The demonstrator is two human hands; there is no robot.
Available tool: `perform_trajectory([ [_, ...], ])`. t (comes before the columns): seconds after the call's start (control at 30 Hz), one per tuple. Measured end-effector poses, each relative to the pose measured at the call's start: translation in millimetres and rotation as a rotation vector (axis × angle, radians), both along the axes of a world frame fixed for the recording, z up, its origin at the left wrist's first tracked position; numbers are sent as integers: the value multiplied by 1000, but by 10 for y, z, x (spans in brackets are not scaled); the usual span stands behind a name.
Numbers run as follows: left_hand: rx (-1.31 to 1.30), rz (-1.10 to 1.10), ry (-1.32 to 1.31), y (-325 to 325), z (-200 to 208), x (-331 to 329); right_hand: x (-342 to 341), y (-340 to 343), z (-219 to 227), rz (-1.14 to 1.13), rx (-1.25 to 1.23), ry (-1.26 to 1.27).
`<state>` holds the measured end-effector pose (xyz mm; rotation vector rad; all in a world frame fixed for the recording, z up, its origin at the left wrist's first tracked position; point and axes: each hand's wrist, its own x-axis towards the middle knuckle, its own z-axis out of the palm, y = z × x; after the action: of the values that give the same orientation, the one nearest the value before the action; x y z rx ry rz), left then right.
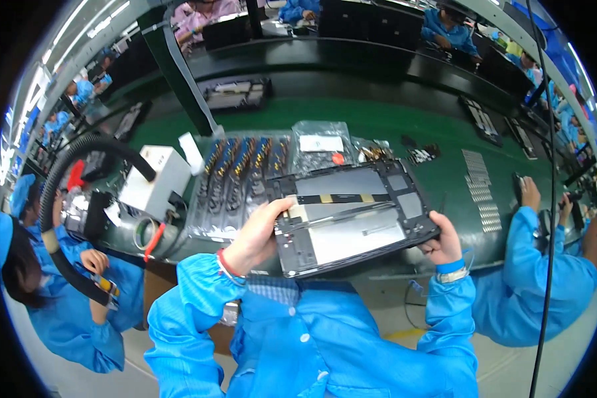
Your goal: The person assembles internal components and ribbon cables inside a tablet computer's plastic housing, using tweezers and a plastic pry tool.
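Note:
Both hands hold an opened tablet (355, 240) above the near edge of the bench, tilted a little. My left hand (255, 235) is closed round its left edge, with the thumb lying on top. On the right side, my right hand (444, 244) grips the lower right corner, thumb above and fingers curled under. Inside the black frame are silver and grey battery panels and a dark flex cable with gold patches. The tablet's underside is hidden. Behind its left end lies a clear tray of small cable parts (229, 189).
A clear plastic bag (320, 142) lies beyond the tablet. A white box (154, 176), a ribbed black hose (50, 199) and a tape roll (146, 235) stand left. Rows of small metal pieces (481, 192) lie right. Co-workers sit on both sides; a green post (172, 73) rises behind.

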<state>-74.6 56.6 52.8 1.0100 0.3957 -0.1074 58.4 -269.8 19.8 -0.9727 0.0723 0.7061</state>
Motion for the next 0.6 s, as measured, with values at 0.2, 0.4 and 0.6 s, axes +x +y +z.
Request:
perform_trajectory([
  [0.2,1408,112,-412,-381,-408,-847,-705,-162,-98,-97,-181,-256],
  [0.4,1597,80,-247,-634,-636,-974,-796,-144,-493,-184,-398,-509],
  [0.6,1580,129,-186,-606,-657,-848,-871,-54,-388,-52,-1192,-1088],
])
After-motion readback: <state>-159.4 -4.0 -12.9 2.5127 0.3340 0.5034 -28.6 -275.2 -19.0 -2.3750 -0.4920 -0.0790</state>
